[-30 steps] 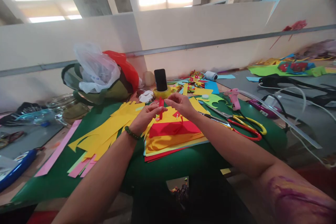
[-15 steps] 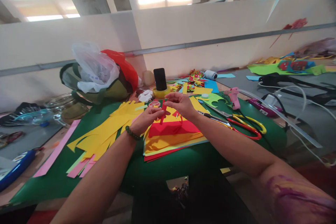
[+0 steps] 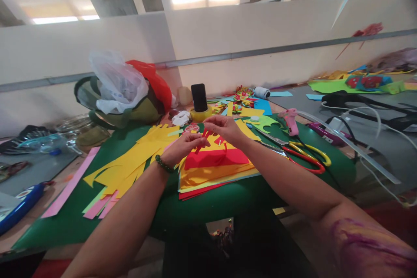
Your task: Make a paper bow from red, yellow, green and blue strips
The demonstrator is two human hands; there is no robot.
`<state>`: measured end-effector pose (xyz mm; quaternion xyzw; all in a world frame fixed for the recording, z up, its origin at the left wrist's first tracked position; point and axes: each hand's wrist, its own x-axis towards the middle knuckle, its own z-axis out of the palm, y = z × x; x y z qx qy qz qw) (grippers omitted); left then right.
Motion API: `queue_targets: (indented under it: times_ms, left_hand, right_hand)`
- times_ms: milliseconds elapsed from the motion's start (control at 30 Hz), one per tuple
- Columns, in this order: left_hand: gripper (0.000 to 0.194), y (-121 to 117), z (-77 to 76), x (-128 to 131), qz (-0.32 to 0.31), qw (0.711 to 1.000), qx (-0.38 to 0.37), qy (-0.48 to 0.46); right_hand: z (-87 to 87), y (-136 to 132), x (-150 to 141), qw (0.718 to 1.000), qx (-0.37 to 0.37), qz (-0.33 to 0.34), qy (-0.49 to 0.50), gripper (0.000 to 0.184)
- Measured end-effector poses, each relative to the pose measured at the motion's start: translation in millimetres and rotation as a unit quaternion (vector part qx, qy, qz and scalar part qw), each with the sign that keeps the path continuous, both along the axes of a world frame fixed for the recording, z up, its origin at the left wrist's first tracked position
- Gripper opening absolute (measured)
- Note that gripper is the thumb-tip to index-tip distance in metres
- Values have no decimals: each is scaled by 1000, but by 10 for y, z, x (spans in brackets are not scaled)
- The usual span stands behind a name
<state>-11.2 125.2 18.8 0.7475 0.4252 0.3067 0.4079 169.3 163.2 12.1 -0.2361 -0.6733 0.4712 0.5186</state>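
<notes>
Between the fingertips of both hands is a narrow red paper strip (image 3: 199, 147), held up over a stack of coloured paper (image 3: 211, 180). My left hand (image 3: 182, 145) pinches its lower part, and my right hand (image 3: 224, 129) grips the upper end, partly hiding it. A wide red paper band (image 3: 216, 159) lies on top of the stack, with small red pieces beside it. Left of the stack, yellow paper strips (image 3: 130, 158) are heaped on the green surface. A box cutter (image 3: 272, 148) lies by my right forearm, next to scissors (image 3: 308, 152) with red and yellow handles.
A pink glue gun (image 3: 291, 121) rests at the right, near a purple device (image 3: 327, 134) and white cables. A phone (image 3: 199, 97) stands on a yellow roll (image 3: 202, 114) at the back. A bag (image 3: 140, 113) with plastic inside sits back left. Paper flowers (image 3: 243, 97) lie behind my right hand.
The red strip has tilted from nearly upright to slanting. My fingers have shifted slightly on it, with the hands staying in about the same place.
</notes>
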Motion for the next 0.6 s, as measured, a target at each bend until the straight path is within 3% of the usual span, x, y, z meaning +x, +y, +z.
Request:
queue_targets:
  times_ms: [167, 400, 600]
  left_hand:
    - [35, -24, 47, 9, -1, 999, 13, 29]
    - [36, 16, 17, -17, 57, 997, 17, -57]
    - [39, 49, -18, -28, 95, 991, 12, -89]
  right_hand:
    - [-17, 5, 26, 996, -3, 45, -77, 22]
    - [-40, 42, -9, 999, -25, -25, -17, 26]
    - [-22, 13, -10, 999, -3, -36, -25, 30]
